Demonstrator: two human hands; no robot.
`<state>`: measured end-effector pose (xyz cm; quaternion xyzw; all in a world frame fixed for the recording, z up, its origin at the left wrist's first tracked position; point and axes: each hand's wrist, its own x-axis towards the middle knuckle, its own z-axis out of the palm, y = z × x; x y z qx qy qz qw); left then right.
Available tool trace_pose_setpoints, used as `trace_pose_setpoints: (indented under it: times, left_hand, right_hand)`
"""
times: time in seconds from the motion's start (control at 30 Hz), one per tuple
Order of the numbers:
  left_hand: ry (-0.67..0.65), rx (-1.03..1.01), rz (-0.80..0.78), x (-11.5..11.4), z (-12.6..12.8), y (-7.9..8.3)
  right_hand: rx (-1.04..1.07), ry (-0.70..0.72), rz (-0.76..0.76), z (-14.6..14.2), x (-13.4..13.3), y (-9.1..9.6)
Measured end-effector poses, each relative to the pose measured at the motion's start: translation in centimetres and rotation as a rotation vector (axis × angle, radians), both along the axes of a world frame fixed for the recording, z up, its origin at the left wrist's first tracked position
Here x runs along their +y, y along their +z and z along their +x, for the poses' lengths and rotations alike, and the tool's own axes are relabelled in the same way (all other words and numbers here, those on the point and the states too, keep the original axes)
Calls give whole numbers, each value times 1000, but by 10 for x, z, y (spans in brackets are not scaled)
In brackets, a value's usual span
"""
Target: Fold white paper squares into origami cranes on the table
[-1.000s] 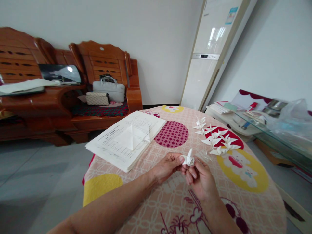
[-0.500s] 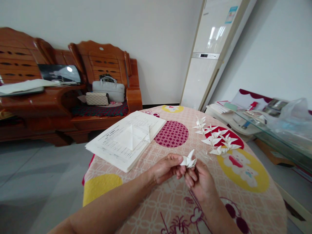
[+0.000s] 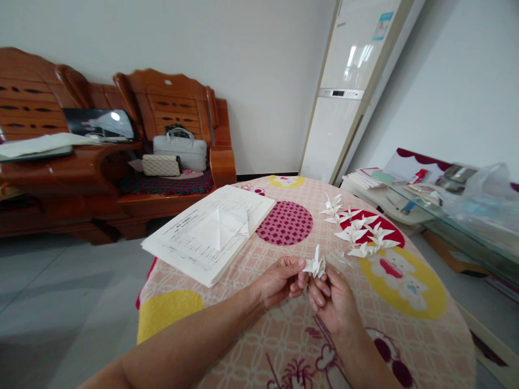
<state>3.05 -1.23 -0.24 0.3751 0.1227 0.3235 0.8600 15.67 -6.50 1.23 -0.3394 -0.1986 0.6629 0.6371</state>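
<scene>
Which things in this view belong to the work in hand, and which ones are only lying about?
Likely belonging:
white folded-paper bird, held by left hand and right hand
grouped white paper birds
creased white paper piece

Likely just lying about:
rectangular grey handbag
cream quilted purse
clear plastic bag

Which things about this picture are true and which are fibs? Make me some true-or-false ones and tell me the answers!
1. The left hand and the right hand both hold one paper bird. True.
2. The paper bird is red. False: it is white, like the other birds.
3. A creased white sheet lies on the pile of papers. True.
4. The pile of papers lies on the floor. False: it lies on the tablecloth.
5. A grey bag sits on a wooden chair. True.
</scene>
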Motion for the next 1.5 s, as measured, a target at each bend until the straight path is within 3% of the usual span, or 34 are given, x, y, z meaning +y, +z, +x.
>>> trace_pose_setpoints:
  times: [0.33,0.53,0.8,1.03,1.13,1.27,1.4,1.5]
  left_hand:
    - [0,86,-15,3,-3,3]
    - [123,111,44,9,-6,2]
    - [205,74,37,12,-3,-2]
    - [220,127,69,1,-14,-3]
    - [218,194,103,-8,-16,-5]
    - [245,319,186,-18,-11,-9]
    - [392,413,311,-22,-10,-9]
    - [494,570,642,-25,-13,-7]
  right_hand:
    - [-88,-2,101,6,3,0]
    - [-188,20,91,10,8,-4]
    - [-242,-123,30,0,11,4]
    - [-180,-51,39,-5,-2,-1]
    - [-202,-101,57,-4,-7,-7]
    - [-241,-189,69,-1,-11,-14]
    - [-333,-277,74,1,-14,-22]
    - [-410,-308,86,0,-15,-26]
